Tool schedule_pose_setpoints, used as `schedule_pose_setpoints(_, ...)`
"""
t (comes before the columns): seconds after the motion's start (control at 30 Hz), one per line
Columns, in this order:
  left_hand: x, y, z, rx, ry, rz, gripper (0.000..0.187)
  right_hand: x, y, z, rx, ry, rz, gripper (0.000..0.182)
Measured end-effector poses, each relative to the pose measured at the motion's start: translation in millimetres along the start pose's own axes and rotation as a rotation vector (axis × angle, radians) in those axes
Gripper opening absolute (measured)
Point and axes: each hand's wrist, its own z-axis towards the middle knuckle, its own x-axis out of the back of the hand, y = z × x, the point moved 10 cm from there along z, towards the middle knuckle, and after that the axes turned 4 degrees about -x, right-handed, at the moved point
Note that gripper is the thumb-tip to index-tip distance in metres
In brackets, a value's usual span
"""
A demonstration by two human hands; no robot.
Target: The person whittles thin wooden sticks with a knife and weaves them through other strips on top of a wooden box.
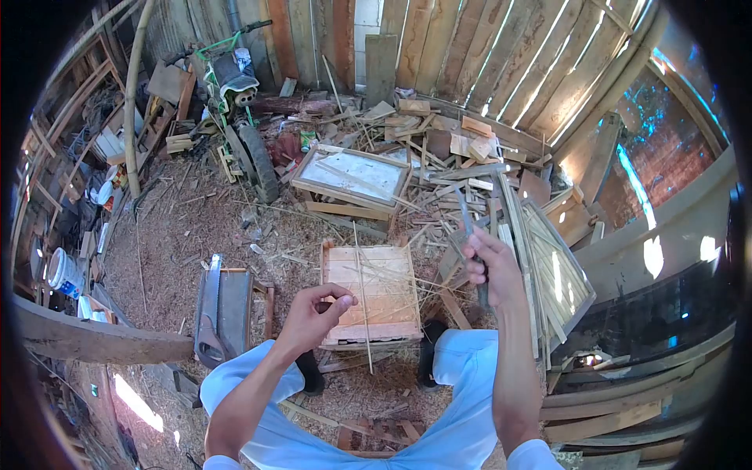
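My left hand (317, 313) is closed in a pinch over the left part of a low wooden stool (384, 274). Its fingertips are right beside a long thin stick (365, 333) that runs lengthwise across the stool top; whether they grip it is unclear. Raised to the right of the stool, my right hand (492, 266) is wrapped round a knife (465, 210), its narrow blade pointing up and away. Loose thin strips (439, 283) stick out over the stool's right edge.
A handsaw (210, 313) rests on a dark box (236, 313) at the left. Beyond the stool are a framed panel (356, 172), scrap wood (470, 141) and a small motorbike (243, 133). Mesh frames (554, 262) lean on the right. A white bucket (66, 272) is far left.
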Motion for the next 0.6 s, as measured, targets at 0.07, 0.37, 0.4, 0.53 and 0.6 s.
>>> schedule_pose_setpoints(0.07,2,-1,1,0.022,-0.012,0.007,0.019,-15,3,-7,0.032,-0.050,-0.017,0.037)
schedule_pose_setpoints(0.37,-18,-3,3,0.037,-0.096,-0.035,0.021,-73,33,-15,-0.057,-0.276,-0.146,0.037)
schedule_pose_setpoints(0.4,-19,-3,3,0.031,-0.109,-0.040,0.021,-72,32,-14,-0.057,-0.275,-0.141,0.037)
schedule_pose_setpoints(0.53,-22,4,1,0.037,-0.145,-0.054,0.022,-57,25,-9,-0.038,-0.241,-0.078,0.030)
schedule_pose_setpoints(0.6,-21,9,0,0.013,-0.103,-0.070,0.019,-42,16,-5,-0.024,-0.201,-0.039,0.029)
